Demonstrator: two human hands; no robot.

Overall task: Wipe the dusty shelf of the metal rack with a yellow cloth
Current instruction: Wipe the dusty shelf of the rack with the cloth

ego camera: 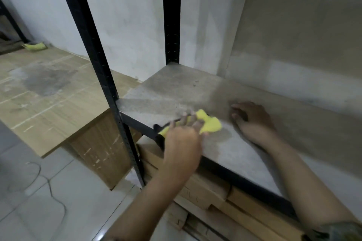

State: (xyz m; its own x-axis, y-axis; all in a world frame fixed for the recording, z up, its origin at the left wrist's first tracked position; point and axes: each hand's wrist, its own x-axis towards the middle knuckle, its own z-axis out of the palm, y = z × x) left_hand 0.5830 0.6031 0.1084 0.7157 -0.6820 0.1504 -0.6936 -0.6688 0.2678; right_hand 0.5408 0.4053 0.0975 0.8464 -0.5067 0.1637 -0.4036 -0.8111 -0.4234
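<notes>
Nearest the camera, the left hand (181,144) reaches in from the bottom centre, its fingers (193,121) curled around a bunched yellow cloth (210,123) at the front edge of the shelf (244,154) in the middle of the frame. To its right, the right hand (252,121) lies palm-down on the dusty grey surface, its fingers (238,106) loosely spread and holding nothing. Black posts of the metal rack (172,25) rise above. Cardboard boxes (205,191) are stacked below the shelf. A second yellow cloth (35,46) lies at the upper left.
</notes>
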